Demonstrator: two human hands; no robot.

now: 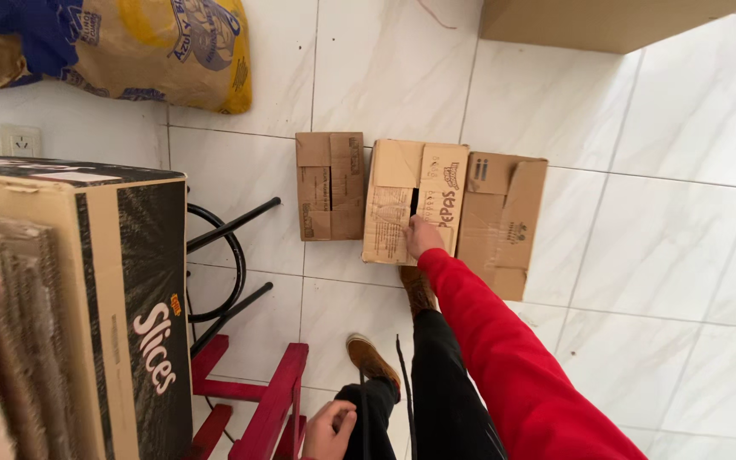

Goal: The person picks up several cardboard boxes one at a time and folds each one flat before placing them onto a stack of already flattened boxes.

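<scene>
Right hand (423,235) on middle box (402,200)

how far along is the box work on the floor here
Looks done: three cardboard boxes stand in a row on the tiled floor, the left box and right box untouched. In hand: the right hand presses on the middle box at its flap seam. The left hand rests by the knee near a red stool. Left: I can't tell whether any box is sealed.

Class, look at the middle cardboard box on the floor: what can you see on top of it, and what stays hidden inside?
On the middle box rests the person's right hand, at the dark gap between its closed flaps. The contents cannot be seen; the flaps cover them.
</scene>
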